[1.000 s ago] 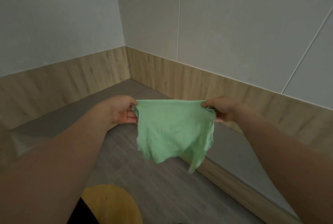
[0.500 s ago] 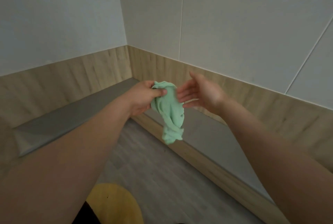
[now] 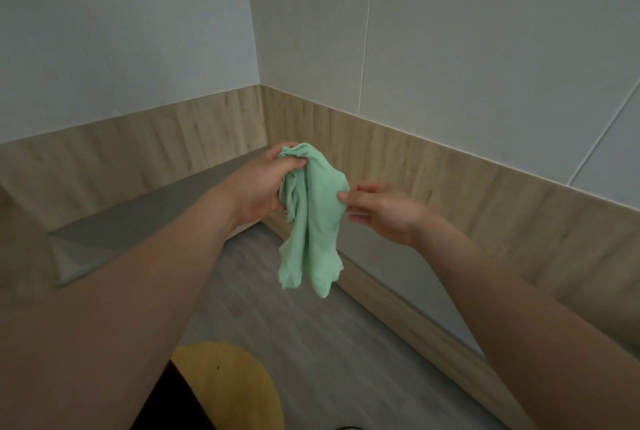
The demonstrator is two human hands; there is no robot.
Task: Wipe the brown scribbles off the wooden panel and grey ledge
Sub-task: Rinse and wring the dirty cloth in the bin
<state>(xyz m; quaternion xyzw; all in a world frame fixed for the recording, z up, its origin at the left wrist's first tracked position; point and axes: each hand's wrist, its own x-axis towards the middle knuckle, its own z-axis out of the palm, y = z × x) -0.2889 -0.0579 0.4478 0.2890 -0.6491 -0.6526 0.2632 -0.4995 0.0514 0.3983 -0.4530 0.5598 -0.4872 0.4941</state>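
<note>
A light green cloth [image 3: 311,222] hangs bunched in mid-air at the centre of the view. My left hand [image 3: 258,184] grips its gathered top. My right hand [image 3: 377,210] pinches the cloth's right edge between thumb and fingertips. Behind the hands, a wooden panel [image 3: 467,194] runs along the base of both walls, with a grey ledge [image 3: 145,222] in front of it. I see no brown scribbles on the panel or ledge from here.
White walls [image 3: 450,31] meet in a corner above the panel. Grey wood-look floor [image 3: 311,343] lies below the ledge. A yellow rounded object [image 3: 228,384] sits at the bottom edge near my left arm.
The cloth went from spread wide between both hands to bunched in my left hand. My right hand let go, opened, and now pinches the cloth's side again.
</note>
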